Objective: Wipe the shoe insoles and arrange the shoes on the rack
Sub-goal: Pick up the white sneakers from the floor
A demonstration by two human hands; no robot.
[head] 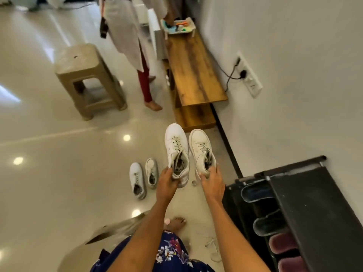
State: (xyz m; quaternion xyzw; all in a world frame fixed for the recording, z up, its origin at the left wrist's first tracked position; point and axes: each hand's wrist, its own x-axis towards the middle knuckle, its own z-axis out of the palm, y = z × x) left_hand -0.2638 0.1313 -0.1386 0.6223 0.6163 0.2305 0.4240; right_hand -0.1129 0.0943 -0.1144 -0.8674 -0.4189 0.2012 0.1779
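The left hand (167, 183) is gripping the heel of a white sneaker (176, 152), its thumb lying over the collar edge and its fingers curling round under the heel. The right hand (211, 183) is holding the heel of a second white sneaker (201, 150), its fingers spreading a little and wrapping over the back rim; the thumb is hidden behind the shoe, so how it lies cannot be told. Both shoes are hanging in the air just beside each other, toes pointing toward twelve o'clock, laces loose and openings facing up.

At about nine o'clock from the hands, a second pair of white shoes (137, 180) is standing on the glossy floor (59, 173), apart from the held pair. At about four o'clock, close to the right forearm, a dark shoe rack (306, 203) is standing against the wall, with dark and purplish slippers (282, 242) lying on its shelf. At twelve o'clock beyond the shoes, a wooden bench (194, 71) is running along the wall. At ten o'clock a beige plastic stool (86, 79) is standing on the floor, and another person in a white coat (125, 32) is standing between stool and bench.
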